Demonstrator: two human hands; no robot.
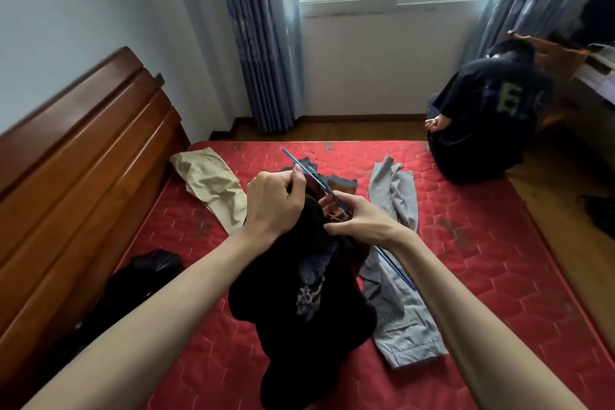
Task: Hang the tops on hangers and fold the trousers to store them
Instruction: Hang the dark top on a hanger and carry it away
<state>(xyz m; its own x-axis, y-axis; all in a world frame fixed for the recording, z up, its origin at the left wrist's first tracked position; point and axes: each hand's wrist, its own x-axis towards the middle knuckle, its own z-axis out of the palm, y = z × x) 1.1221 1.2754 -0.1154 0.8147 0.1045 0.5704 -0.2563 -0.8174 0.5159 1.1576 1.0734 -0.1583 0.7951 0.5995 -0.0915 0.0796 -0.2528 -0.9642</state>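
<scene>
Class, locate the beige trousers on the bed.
The beige trousers lie on the red mattress at upper left, near the wooden headboard, just left of the left hand.

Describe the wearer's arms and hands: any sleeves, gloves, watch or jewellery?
Both forearms are bare up to the frame edge: no sleeves show. The left hand and right hand wear no gloves. No watch, bracelet or ring shows on the sides facing the camera.
</scene>
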